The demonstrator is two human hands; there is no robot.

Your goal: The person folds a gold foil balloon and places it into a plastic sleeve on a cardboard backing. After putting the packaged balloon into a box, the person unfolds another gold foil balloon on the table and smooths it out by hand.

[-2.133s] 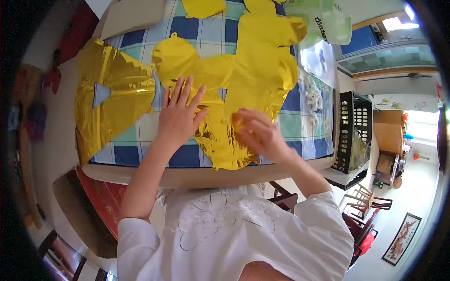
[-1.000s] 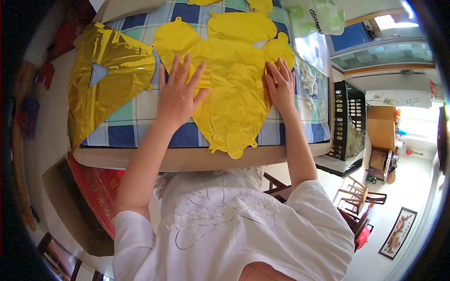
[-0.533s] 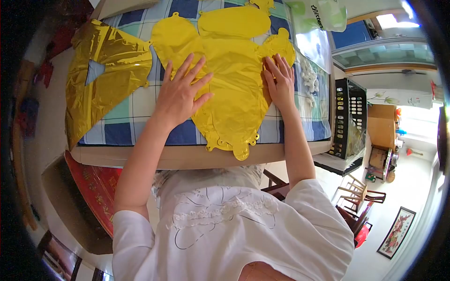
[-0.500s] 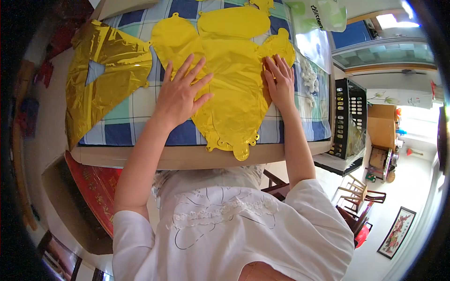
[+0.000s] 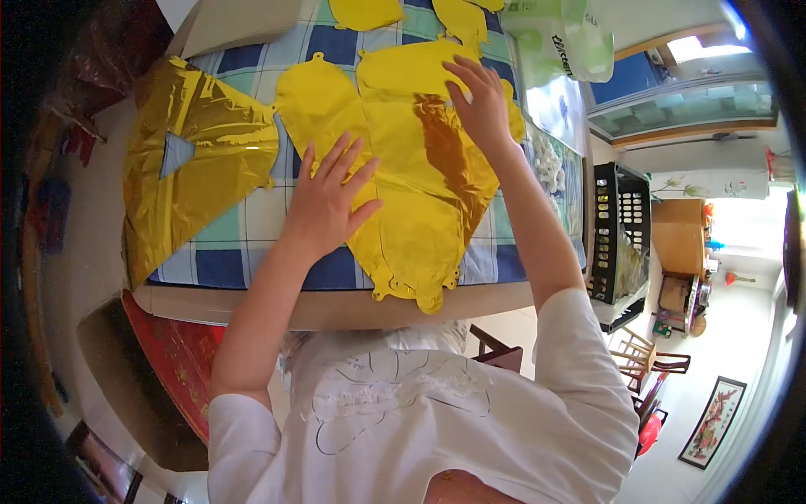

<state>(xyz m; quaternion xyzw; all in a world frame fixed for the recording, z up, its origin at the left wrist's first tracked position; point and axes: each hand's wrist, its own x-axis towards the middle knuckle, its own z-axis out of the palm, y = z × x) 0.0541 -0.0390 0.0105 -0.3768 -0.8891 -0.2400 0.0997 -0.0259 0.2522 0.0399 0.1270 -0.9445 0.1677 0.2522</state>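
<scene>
A flat, uninflated yellow foil balloon [image 5: 411,223] with rounded lobes lies over the checked cloth [image 5: 231,225]. My left hand [image 5: 332,195] rests on its left side, fingers spread and palm down. At the balloon's upper right is my right hand [image 5: 480,101], fingers stretched toward the top lobe and holding nothing. A darker gold streak runs down the foil below that hand. Left of the balloon lies a shiny gold foil piece [image 5: 206,126] with a small gap in it. More yellow foil pieces [image 5: 365,12] lie at the far edge.
A white and green plastic bag [image 5: 562,38] sits at the table's far right. Beside the right edge stands a black plastic crate [image 5: 621,239]. Crumpled white material [image 5: 547,164] lies near that edge. A red box [image 5: 172,357] is below the table at left.
My right hand has lifted from the balloon's right edge and moved up and left over the foil. My left hand stays on its left side. The whole view has shifted slightly downward.
</scene>
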